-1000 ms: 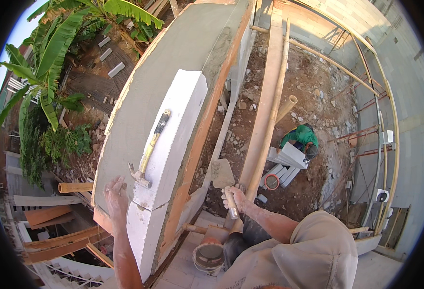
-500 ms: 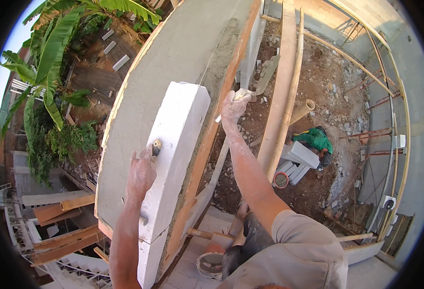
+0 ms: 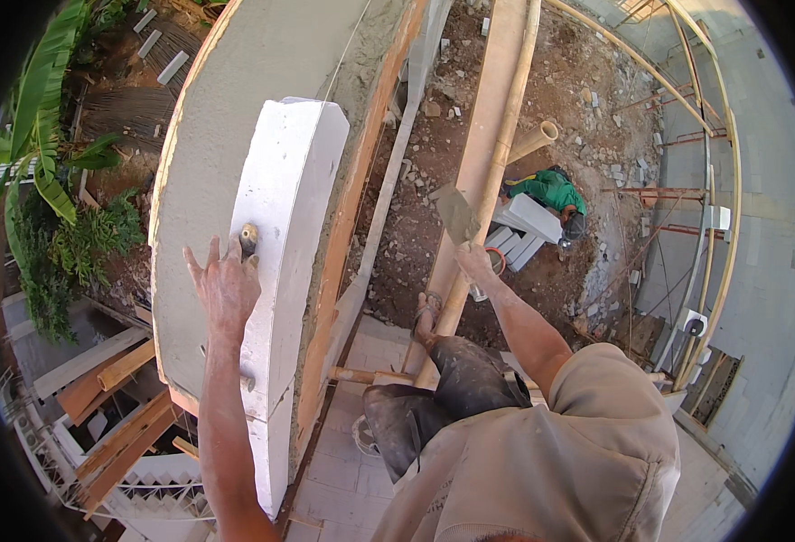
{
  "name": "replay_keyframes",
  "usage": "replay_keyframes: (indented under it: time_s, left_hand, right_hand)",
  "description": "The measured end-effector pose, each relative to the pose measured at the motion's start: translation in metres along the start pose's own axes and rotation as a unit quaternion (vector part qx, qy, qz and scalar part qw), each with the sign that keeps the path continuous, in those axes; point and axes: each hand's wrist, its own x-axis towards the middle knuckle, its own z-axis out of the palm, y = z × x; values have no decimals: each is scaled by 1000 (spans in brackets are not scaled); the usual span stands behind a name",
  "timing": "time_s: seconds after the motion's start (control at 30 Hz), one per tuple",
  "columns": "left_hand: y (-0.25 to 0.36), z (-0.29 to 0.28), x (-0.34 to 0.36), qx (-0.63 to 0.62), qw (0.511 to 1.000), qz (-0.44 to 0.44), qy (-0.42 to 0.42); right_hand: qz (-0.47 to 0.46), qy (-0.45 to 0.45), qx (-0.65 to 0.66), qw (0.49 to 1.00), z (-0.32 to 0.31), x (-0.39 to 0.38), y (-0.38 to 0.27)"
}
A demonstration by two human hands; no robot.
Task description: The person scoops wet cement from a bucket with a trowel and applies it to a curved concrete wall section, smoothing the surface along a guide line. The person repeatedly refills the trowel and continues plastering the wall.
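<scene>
A long white block lies on the grey concrete ledge, its left edge beside my left hand. That hand is open, fingers apart, with its thumb side close to a small brownish rounded piece against the block; I cannot tell whether they touch. Lower down, a short stub juts from the block's left side. My right hand is closed around the handle of a trowel, its grey blade pointing away from me over the plank.
A taut string runs along the ledge, bordered by a wooden board. My foot rests on the plank beside a bamboo pole. Far below, a person in green bends by stacked white blocks.
My right hand has swung with the trowel from beside the ledge to the right, over the plank. My left hand's fingers have spread. The whole view has shifted.
</scene>
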Motion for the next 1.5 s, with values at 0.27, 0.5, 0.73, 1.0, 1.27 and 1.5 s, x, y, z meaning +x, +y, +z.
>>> replay_keyframes:
  time_s: [0.27,0.5,0.73,1.0,1.27,1.5]
  left_hand:
    - [-1,-13,4,-9,997,-43,-58]
    - [-4,-9,13,-7,998,-43,-49]
    - [11,-22,25,-31,993,-74,-81]
    - [12,-16,24,-42,987,-123,-92]
    - [18,-21,33,-21,980,-147,-131]
    - [25,-30,37,-22,971,-167,-169]
  right_hand:
    - [-71,-204,-424,880,-84,-227,113]
    - [184,24,-32,982,-121,-213,77]
    - [-72,30,-20,997,-164,-73,-111]
    - [-293,-96,-279,910,-188,37,-356]
    - [-440,-182,-535,697,-158,67,-408]
    - [-273,-231,-439,824,-183,95,-427]
